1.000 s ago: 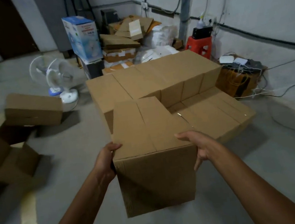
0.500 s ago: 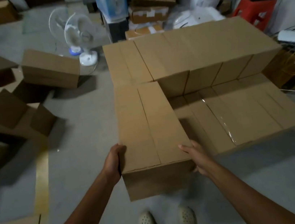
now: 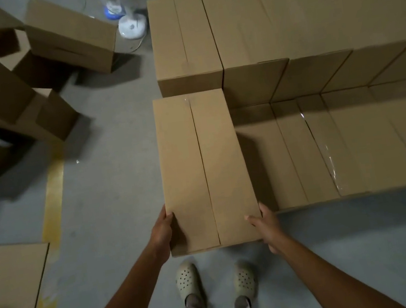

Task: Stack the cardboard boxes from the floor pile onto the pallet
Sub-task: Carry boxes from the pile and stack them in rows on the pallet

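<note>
Head view: the left grip and right grip each clasp a near corner of the cardboard box. The box lies level at the stack's left end, its far end against the taller back row, beside the lower row.

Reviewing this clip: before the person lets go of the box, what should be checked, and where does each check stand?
1. Left hand and right hand grip the held box at its near corners: ok.
2. Top flaps closed flat: ok.
3. Far end meets the taller back row: ok, as far as it shows.
4. Weight fully resting on the lower layer: cannot tell.
5. Shoes clear of the box's near edge: ok.
</note>
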Motion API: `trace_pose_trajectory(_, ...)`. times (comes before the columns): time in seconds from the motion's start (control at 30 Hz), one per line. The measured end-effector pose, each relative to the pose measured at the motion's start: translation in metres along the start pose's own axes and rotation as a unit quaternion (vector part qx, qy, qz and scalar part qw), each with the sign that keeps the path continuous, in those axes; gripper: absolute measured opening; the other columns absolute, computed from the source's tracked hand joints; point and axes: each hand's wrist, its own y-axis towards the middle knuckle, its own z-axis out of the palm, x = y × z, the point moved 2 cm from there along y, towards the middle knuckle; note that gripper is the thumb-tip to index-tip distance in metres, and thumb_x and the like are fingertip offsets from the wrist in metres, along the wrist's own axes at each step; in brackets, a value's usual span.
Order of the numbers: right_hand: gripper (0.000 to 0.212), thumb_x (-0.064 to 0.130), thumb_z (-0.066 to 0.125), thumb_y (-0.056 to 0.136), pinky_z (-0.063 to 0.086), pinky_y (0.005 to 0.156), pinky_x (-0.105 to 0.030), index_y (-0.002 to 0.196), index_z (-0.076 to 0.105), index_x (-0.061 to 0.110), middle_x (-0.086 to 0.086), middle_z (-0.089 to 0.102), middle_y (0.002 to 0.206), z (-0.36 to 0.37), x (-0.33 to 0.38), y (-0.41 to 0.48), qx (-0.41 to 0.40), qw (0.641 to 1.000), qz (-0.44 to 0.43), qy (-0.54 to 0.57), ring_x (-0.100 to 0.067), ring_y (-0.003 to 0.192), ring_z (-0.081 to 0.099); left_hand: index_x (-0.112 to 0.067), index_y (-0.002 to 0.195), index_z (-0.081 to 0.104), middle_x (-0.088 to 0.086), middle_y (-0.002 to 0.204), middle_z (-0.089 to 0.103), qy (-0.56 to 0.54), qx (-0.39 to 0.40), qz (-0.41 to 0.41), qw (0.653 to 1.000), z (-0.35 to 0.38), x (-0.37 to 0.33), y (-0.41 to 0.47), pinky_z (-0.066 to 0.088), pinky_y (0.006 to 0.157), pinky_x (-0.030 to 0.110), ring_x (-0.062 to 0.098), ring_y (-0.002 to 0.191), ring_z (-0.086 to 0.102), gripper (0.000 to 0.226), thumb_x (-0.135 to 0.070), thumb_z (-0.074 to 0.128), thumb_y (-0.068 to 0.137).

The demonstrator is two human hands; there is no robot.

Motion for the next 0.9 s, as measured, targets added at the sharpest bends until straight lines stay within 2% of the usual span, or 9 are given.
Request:
trace_pose_trajectory(0.1,0.064,0.016,0.067,0.096,0.048,0.105,-0.040,0.153,0.039,0.013,-0.009,0.055,0.145,0.002,-0.007,0.012,-0.014,1.000,-0.005,-0.004,-0.025,0.128,0.055,-0.034,0.149,0.043,0.005,0.144,0.050,0.002,-0.007,0.008,1.000,0.003,0.004,0.010,0.034,0.115,0.056,0.029,0.130,0.046,0.041,-0.032,0.032,0.110)
trace_pose_trajectory(0.27,0.069,0.018,0.068,0.095,0.043,0.112,-0.045,0.155,0.035,0.013,-0.007,0.051,0.148,0.006,-0.003,0.031,-0.032,0.999,-0.010,-0.001,-0.026,0.133,0.051,-0.034,0.150,0.042,0.004,0.146,0.048,0.019,-0.016,0.017,1.000,0.004,-0.008,0.026,0.031,0.116,0.054,0.029,0.131,0.044,0.041,-0.033,0.034,0.110)
trace_pose_trajectory(0.4,0.063,0.016,0.065,0.096,0.046,0.109,-0.045,0.153,0.039,0.011,-0.007,0.056,0.144,0.009,0.007,0.046,-0.039,0.999,-0.019,0.006,-0.025,0.127,0.056,-0.031,0.152,0.040,0.004,0.146,0.046,0.028,-0.017,0.034,0.999,0.009,-0.025,0.038,0.032,0.112,0.050,0.027,0.130,0.043,0.042,-0.032,0.032,0.110)
trace_pose_trajectory(0.53,0.061,0.016,0.065,0.096,0.046,0.109,-0.048,0.152,0.040,0.012,-0.006,0.056,0.143,0.010,0.018,0.063,-0.040,0.999,-0.023,0.008,-0.027,0.127,0.056,-0.033,0.149,0.043,0.003,0.147,0.047,0.045,-0.017,0.045,0.998,0.012,-0.038,0.052,0.033,0.114,0.052,0.028,0.131,0.043,0.041,-0.033,0.031,0.111)
trace_pose_trajectory(0.73,0.050,0.019,0.064,0.096,0.052,0.100,-0.054,0.143,0.049,0.016,-0.006,0.063,0.132,0.006,0.034,0.077,-0.027,0.999,-0.022,0.001,-0.027,0.117,0.061,-0.032,0.148,0.045,0.004,0.145,0.051,0.047,-0.019,0.053,0.997,0.017,-0.047,0.068,0.036,0.111,0.055,0.029,0.128,0.047,0.041,-0.037,0.032,0.110)
trace_pose_trajectory(0.9,0.050,0.018,0.065,0.095,0.054,0.093,-0.046,0.143,0.050,0.016,-0.007,0.064,0.132,0.007,0.036,0.082,-0.033,0.999,-0.023,-0.003,-0.028,0.116,0.062,-0.029,0.151,0.042,0.006,0.147,0.048,0.046,-0.020,0.046,0.998,0.018,-0.050,0.068,0.034,0.113,0.056,0.031,0.131,0.045,0.043,-0.036,0.032,0.110)
